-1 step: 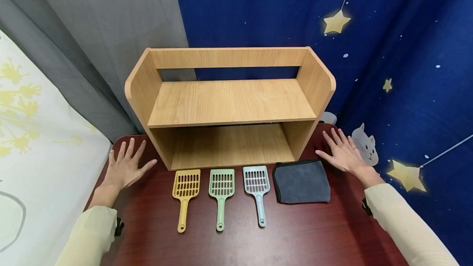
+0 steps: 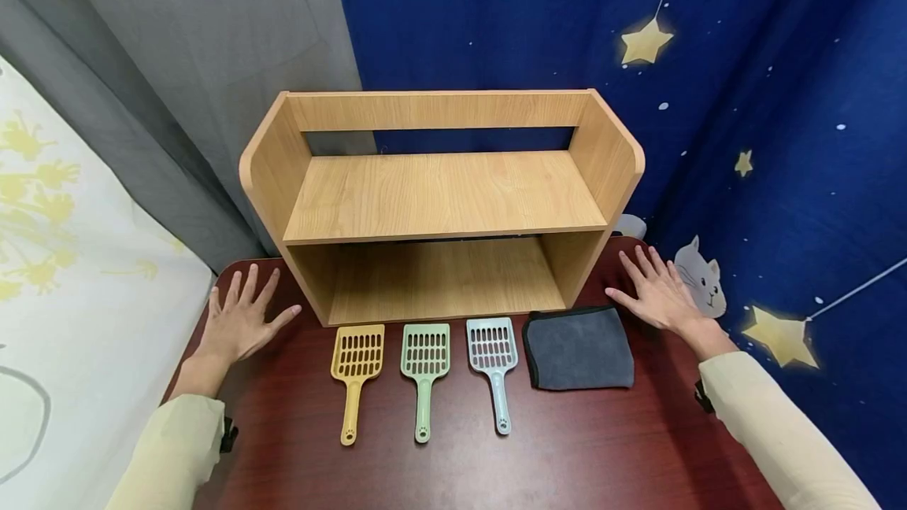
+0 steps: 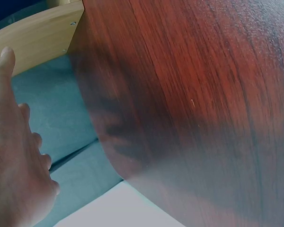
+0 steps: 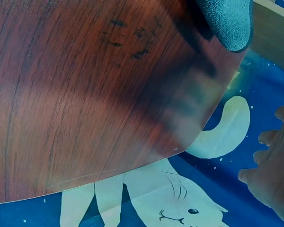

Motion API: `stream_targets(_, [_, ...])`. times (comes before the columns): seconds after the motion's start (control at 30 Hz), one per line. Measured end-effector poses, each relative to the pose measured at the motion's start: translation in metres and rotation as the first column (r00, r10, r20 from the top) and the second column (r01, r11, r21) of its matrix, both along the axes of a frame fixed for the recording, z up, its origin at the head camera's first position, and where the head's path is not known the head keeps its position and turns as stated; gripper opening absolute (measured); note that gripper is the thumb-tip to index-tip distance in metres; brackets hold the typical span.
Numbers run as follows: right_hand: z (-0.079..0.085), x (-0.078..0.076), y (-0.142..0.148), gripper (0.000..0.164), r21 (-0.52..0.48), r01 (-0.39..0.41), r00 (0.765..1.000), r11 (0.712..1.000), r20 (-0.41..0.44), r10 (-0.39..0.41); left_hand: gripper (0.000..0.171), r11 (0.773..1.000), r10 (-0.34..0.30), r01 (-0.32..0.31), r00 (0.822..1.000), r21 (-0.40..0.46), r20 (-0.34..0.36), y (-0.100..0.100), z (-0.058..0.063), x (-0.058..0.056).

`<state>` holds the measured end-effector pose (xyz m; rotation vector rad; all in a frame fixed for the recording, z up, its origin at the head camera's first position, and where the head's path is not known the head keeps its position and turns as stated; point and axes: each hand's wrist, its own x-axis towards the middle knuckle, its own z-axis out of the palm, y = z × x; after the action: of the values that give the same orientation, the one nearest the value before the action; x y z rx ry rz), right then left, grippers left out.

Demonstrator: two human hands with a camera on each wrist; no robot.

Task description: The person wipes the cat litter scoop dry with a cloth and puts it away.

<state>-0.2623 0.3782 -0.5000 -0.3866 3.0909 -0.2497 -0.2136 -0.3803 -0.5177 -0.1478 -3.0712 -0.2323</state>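
My left hand [image 2: 237, 325] is spread, palm down, over the left side of the dark red table, left of the wooden shelf [image 2: 446, 195]. On the right, my right hand [image 2: 659, 293] is spread the same way, close to a folded dark grey cloth [image 2: 579, 349]. Neither hand holds anything. Three slotted litter scoops lie in a row in front of the shelf, handles toward me: a yellow scoop [image 2: 352, 376], a green scoop [image 2: 423, 376] and a light blue scoop [image 2: 496, 368]. In the right wrist view the cloth [image 4: 229, 21] shows at the top.
The two-tier shelf stands at the back of the table [image 2: 453, 478]. Behind it hang a grey curtain [image 2: 212, 46] and a blue curtain [image 2: 496, 14] with stars and a cat. White fabric [image 2: 85, 297] with yellow prints borders the left side.
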Motion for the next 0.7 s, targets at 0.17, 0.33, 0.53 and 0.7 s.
stream_targets(0.17, [-0.001, 0.001, 0.000, 0.094, 0.002, -0.004, 1.000, 1.000, -0.002, 0.004, 0.096, 1.000, -0.001, 0.001, 1.000, -0.007, 0.000, 0.000, -0.001, 0.002])
stream_targets(0.33, [-0.002, 0.003, 0.002, 0.094, -0.013, -0.005, 1.000, 1.000, -0.008, 0.005, 0.098, 1.000, 0.004, -0.004, 1.000, 0.000, 0.017, 0.000, -0.002, 0.003])
stream_targets(0.53, [-0.001, 0.006, 0.003, 0.093, -0.029, -0.014, 0.999, 0.999, -0.049, 0.012, 0.098, 1.000, 0.001, 0.000, 1.000, 0.013, -0.011, -0.001, -0.003, 0.005])
stream_targets(0.7, [0.000, 0.012, 0.003, 0.090, -0.030, -0.040, 0.997, 0.999, -0.072, 0.037, 0.098, 0.999, -0.004, 0.005, 0.999, 0.041, -0.037, 0.004, -0.005, 0.013])
